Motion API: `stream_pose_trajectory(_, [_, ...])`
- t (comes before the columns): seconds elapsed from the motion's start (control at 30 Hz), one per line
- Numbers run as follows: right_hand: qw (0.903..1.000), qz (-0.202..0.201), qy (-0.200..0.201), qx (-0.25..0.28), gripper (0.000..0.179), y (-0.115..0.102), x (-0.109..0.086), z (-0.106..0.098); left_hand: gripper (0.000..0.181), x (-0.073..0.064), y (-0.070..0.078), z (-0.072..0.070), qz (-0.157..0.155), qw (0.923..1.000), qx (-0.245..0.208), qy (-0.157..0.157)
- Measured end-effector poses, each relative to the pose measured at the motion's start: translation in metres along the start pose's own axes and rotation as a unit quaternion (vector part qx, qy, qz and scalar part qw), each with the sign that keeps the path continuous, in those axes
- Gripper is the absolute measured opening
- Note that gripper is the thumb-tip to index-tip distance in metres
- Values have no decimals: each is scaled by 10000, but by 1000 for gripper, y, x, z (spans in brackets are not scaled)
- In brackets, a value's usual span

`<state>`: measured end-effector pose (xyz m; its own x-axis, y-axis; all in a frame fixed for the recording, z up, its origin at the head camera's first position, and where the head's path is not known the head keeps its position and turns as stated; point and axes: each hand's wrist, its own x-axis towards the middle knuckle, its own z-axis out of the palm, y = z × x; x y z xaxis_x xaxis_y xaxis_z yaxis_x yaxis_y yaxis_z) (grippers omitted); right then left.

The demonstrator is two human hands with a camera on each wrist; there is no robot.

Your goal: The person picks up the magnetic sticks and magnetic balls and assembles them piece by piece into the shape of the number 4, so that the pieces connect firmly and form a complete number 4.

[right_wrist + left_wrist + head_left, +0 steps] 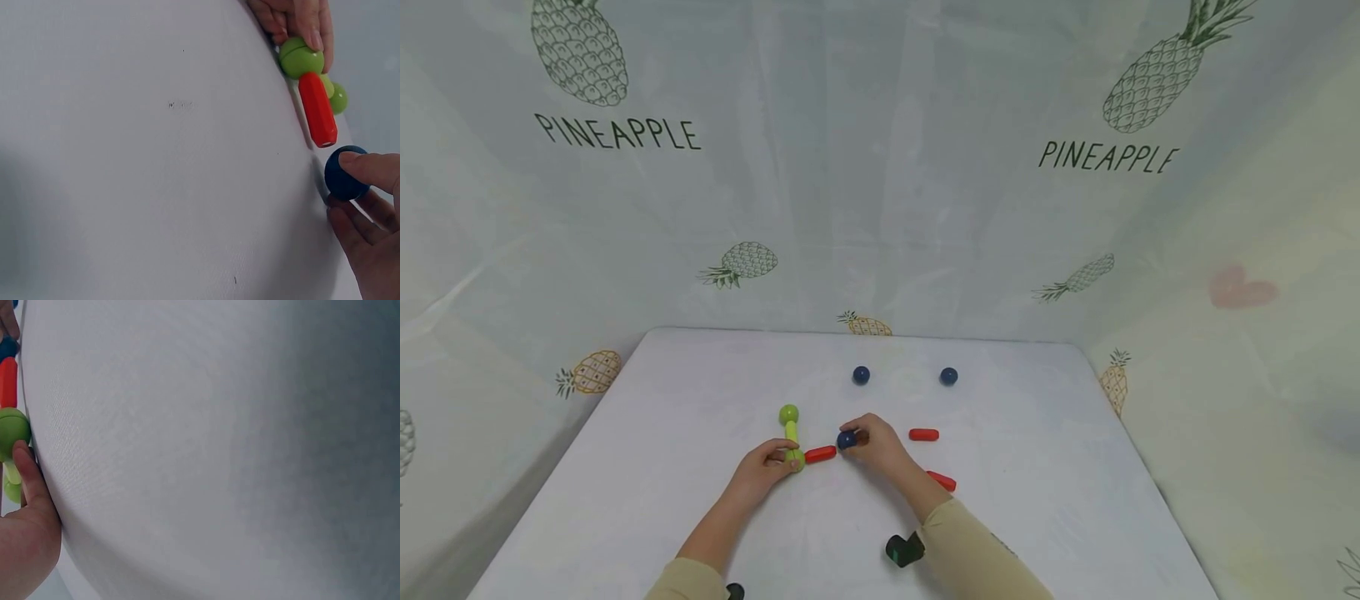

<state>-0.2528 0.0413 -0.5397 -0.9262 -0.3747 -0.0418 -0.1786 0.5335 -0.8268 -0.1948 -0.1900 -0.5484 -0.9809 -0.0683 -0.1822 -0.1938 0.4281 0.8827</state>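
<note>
Where fingers (348, 231) pinch the blue ball (342, 183), room's slim; a rod (317, 109) is close.

Near green ball (301, 59), left: is showing a smooth, glossy finish. Red rod (317, 109), right of it: is looking smooth, lightly shiny. Blue ball (340, 178), farther right: is appearing smooth. White tabletop (1075, 467): is looking matt. Near right sleeve (977, 554): is showing matt cloth.

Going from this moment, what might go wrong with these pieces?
The blue ball pinched in the right hand is round, so it may slip and roll away. The red rod juts from the green ball that the left hand grips; an off-line push could knock it askew.
</note>
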Motion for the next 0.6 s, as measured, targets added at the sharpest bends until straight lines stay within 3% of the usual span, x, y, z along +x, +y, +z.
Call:
stream_pose_trajectory(0.3, [9987,-167,-237,-419,29,-2,2,-5,29,3,-2,-1,-43,10000,-12,-37])
stream_pose_trajectory(0.6, [9970,-267,-543,-473,31,-4,4,-4,26,5,-6,-1,-13,10000,-71,-22])
